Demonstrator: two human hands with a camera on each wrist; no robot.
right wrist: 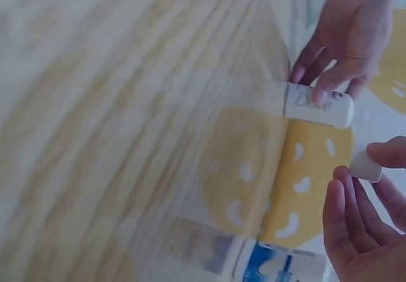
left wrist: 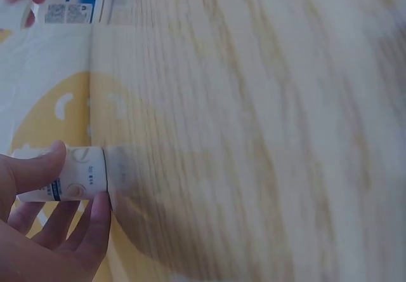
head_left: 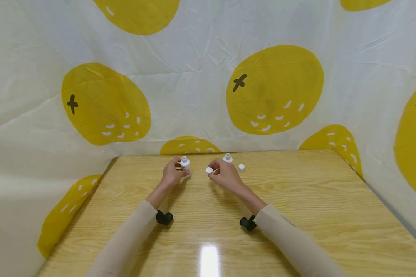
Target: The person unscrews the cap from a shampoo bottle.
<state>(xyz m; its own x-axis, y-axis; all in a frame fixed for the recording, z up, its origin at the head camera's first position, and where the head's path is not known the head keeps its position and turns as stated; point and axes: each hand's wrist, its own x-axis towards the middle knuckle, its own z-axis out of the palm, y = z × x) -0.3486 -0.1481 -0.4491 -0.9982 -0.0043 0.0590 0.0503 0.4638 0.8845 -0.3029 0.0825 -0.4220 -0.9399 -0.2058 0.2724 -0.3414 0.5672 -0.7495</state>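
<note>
My left hand (head_left: 171, 174) grips a small white bottle (head_left: 185, 164) with a bare, capless neck. It stands upright on the table, and the left wrist view shows printed labelling on this bottle (left wrist: 89, 173). In the right wrist view its side bears handwritten-looking letters. To the right, my right hand (head_left: 227, 177) pinches a white cap (head_left: 209, 170) between thumb and fingers, a short way from the bottle. Partly hidden behind that hand stands a second white bottle (head_left: 227, 157), also with an uncovered neck. Its blue label (right wrist: 276, 264) shows in the right wrist view.
Another white cap (head_left: 241, 167) lies on the wooden table (head_left: 298, 200) to the right of the second bottle. A white cloth (head_left: 190, 96) with yellow fruit shapes hangs behind and along the sides of the table. Black wrist cameras (head_left: 164, 218) sit at both cuffs.
</note>
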